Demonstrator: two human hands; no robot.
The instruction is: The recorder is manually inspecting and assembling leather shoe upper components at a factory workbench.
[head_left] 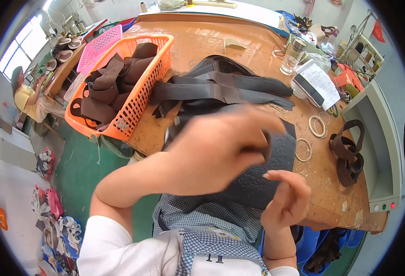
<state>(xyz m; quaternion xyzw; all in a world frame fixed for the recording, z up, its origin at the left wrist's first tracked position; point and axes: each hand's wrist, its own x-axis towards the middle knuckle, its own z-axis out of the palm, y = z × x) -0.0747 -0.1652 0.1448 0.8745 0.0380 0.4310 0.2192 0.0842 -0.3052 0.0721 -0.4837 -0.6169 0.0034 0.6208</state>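
Your left hand (216, 149) blurs, fingers curled, contents impossible to tell; your right hand (287, 202), half-open, shows nothing held. Dark strips (188, 93) lie just beyond, pitted mat (281, 154) beneath: work steadily, flat.

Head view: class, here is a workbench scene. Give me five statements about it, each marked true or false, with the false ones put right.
1. Brown pieces lie in an orange basket. True.
2. The white paper is left of the basket. False: the paper is to its right.
3. The left hand is inside the basket. False: the left hand shows over the black board.
4. The right hand is empty of any basket. True.
5. Brown loops lie on the table's right side. True.
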